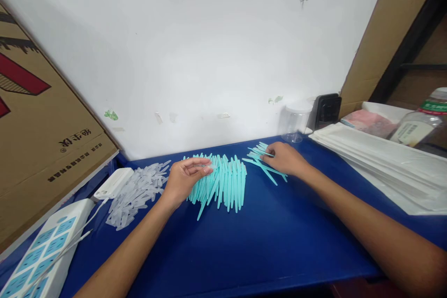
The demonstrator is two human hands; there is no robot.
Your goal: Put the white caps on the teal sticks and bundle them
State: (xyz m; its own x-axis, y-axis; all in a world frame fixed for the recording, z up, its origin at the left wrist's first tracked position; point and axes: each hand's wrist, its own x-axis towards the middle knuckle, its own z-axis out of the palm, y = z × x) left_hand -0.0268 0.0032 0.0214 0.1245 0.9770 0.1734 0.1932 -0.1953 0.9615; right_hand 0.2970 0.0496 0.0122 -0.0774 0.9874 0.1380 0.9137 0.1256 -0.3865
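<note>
A dense row of slim turquoise sticks (230, 186), shaped like small razor handles, lies on the blue table. Above its left part is my left hand (186, 177), thumb and fingertips pinched together; a tiny pale bit shows at the tips, too small to name. To the right, a smaller loose pile of the same sticks (267, 172) lies under my right hand (284, 158). Its thumb and index finger close on a turquoise stick (262, 152) at that pile. Left of my left hand spreads a heap of small translucent caps or sleeves (136, 195).
A white power strip (45, 251) with cables and a white adapter (113, 184) sit at the left, beside a cardboard box (52, 116). Along the back right stand a clear jar (296, 123) and a black object (327, 111). White packaging sheets (380, 163) and a bottle (419, 123) are at the right.
</note>
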